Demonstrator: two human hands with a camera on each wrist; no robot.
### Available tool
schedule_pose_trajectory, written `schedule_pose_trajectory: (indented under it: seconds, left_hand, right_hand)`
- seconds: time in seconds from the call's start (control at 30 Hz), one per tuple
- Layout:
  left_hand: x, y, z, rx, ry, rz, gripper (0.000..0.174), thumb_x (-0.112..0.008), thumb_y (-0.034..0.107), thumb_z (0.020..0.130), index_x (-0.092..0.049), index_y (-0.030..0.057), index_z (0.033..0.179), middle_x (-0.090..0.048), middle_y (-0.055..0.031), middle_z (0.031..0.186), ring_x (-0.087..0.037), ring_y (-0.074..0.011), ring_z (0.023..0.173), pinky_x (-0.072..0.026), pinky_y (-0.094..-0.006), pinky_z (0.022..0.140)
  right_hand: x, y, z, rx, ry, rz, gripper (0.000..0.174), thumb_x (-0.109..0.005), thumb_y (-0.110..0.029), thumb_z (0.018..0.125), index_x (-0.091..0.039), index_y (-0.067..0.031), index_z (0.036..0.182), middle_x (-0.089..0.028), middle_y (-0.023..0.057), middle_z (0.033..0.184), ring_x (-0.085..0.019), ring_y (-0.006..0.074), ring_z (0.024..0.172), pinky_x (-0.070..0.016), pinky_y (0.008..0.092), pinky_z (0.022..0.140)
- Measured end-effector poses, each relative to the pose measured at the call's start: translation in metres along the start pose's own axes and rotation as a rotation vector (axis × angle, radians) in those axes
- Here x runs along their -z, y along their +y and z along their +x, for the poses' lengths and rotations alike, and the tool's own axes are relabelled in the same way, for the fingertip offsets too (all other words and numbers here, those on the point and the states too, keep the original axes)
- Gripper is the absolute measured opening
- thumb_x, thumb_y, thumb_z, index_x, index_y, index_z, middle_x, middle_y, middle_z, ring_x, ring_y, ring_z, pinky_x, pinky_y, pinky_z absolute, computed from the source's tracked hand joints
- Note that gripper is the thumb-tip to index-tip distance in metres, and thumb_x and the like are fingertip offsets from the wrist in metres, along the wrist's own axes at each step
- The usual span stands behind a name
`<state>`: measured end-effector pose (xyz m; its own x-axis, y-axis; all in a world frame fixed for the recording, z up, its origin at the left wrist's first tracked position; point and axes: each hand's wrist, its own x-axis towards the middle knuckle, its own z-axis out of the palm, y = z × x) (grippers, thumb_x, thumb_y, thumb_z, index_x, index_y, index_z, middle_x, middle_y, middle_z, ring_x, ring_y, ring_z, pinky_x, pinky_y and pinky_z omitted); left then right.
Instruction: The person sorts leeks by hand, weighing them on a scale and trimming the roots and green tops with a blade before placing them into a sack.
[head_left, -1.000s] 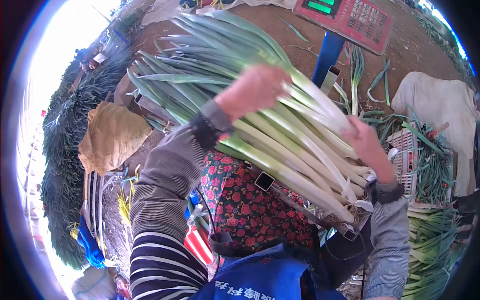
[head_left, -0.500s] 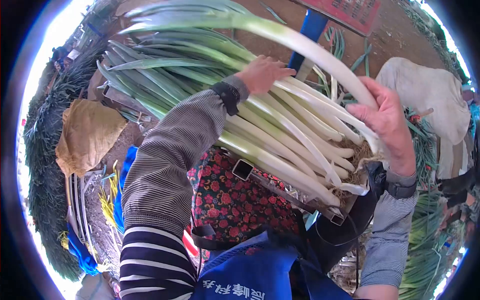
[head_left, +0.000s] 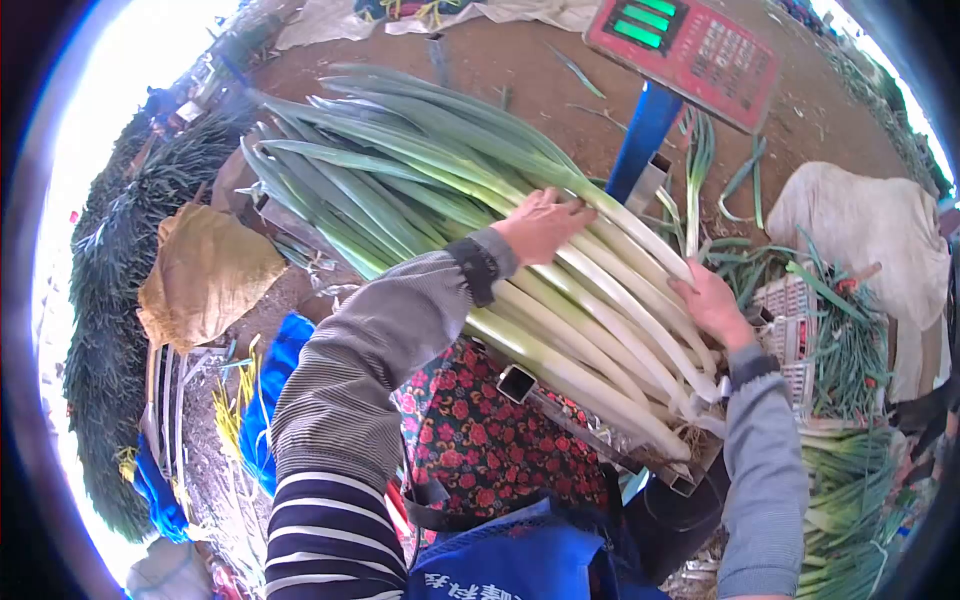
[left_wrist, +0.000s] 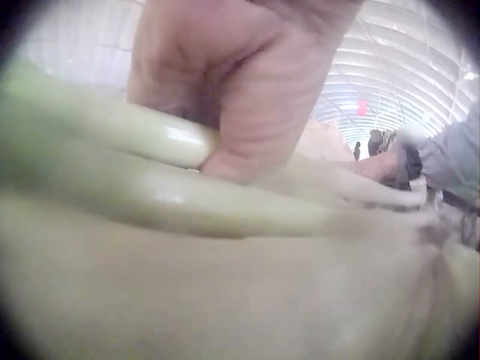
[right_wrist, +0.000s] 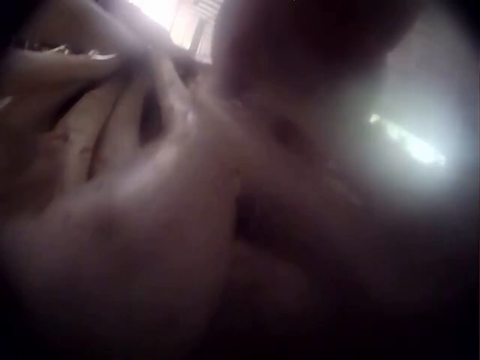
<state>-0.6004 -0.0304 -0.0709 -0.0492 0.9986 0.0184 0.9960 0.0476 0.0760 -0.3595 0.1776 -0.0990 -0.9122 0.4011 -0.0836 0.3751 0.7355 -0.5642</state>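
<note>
A pile of long leeks (head_left: 600,320) lies across a metal-framed stand in front of the person, green leaves to the far left and white root ends to the near right. My left hand (head_left: 545,225) is over the far side of the pile, where white turns green. In the left wrist view, its thumb (left_wrist: 236,161) dips between two stalks, with the fingers around the farther one. My right hand (head_left: 718,305) grips the outermost leek (head_left: 650,235) lower on its white part. The right wrist view is dark and blurred, with the hand (right_wrist: 135,225) filling its lower left.
A red scale display (head_left: 690,60) on a blue post (head_left: 645,145) stands just beyond the pile. White crates (head_left: 790,340) and more leeks (head_left: 845,480) lie at the right, near a pale sack (head_left: 850,220). At left are a brown sack (head_left: 205,275) and a long green heap (head_left: 110,350).
The leek that my right hand held bent up above the pile now lies along its far edge. My right hand has come down with it; my left hand stays over the stalks.
</note>
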Motion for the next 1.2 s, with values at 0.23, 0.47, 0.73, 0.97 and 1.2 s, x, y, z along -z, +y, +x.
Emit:
schedule_pose_trajectory:
  seconds: [0.23, 0.47, 0.73, 0.97, 1.2]
  left_hand:
    - [0.003, -0.007, 0.016, 0.080, -0.186, -0.042, 0.072, -0.064, 0.004, 0.059, -0.043, 0.0052, 0.128, -0.052, -0.0115, 0.123, -0.051, -0.0394, 0.104, -0.0471, -0.0423, 0.083]
    - [0.003, 0.009, 0.008, 0.098, -0.124, 0.012, 0.065, -0.064, 0.002, 0.058, -0.046, 0.0006, 0.121, -0.049, -0.0125, 0.120, -0.052, -0.0387, 0.099, -0.0488, -0.0426, 0.076]
    - [-0.022, 0.009, 0.002, -0.084, -0.051, 0.226, 0.064, -0.061, 0.001, 0.064, -0.044, 0.0025, 0.126, -0.045, -0.0139, 0.131, -0.046, -0.0322, 0.115, -0.0382, -0.0437, 0.095]
    - [0.011, 0.052, 0.003, 0.173, -0.010, 0.024, 0.096, -0.049, -0.015, 0.062, -0.026, 0.0268, 0.144, -0.033, -0.0226, 0.141, -0.046, -0.0416, 0.116, -0.0414, -0.0463, 0.093]
    - [-0.002, 0.028, 0.014, 0.116, -0.058, 0.079, 0.101, -0.047, -0.022, 0.055, -0.027, 0.0214, 0.144, -0.029, -0.0157, 0.140, -0.041, -0.0391, 0.119, -0.0407, -0.0431, 0.092]
  right_hand:
    - [0.003, -0.001, -0.002, 0.037, 0.045, 0.134, 0.036, -0.060, -0.031, 0.085, -0.057, -0.0008, 0.105, -0.061, 0.0245, 0.089, -0.060, 0.0398, 0.083, -0.0460, 0.0408, 0.070]
    - [0.004, 0.009, -0.001, -0.049, -0.086, 0.220, 0.042, -0.054, -0.037, 0.089, -0.054, 0.0001, 0.110, -0.063, 0.0222, 0.093, -0.061, 0.0353, 0.083, -0.0456, 0.0389, 0.073]
    - [-0.017, 0.013, -0.001, -0.043, -0.088, -0.109, 0.043, -0.043, -0.037, 0.093, -0.052, 0.0007, 0.111, -0.060, 0.0242, 0.108, -0.056, 0.0361, 0.105, -0.0447, 0.0423, 0.086]
    - [-0.006, 0.000, -0.004, -0.078, -0.091, -0.145, 0.040, -0.046, -0.039, 0.088, -0.060, -0.0049, 0.104, -0.065, 0.0176, 0.089, -0.063, 0.0344, 0.086, -0.0476, 0.0460, 0.075]
    - [0.006, -0.017, -0.006, -0.190, -0.085, -0.135, 0.048, -0.052, -0.043, 0.085, -0.056, -0.0053, 0.115, -0.063, 0.0152, 0.107, -0.060, 0.0326, 0.101, -0.0450, 0.0450, 0.086]
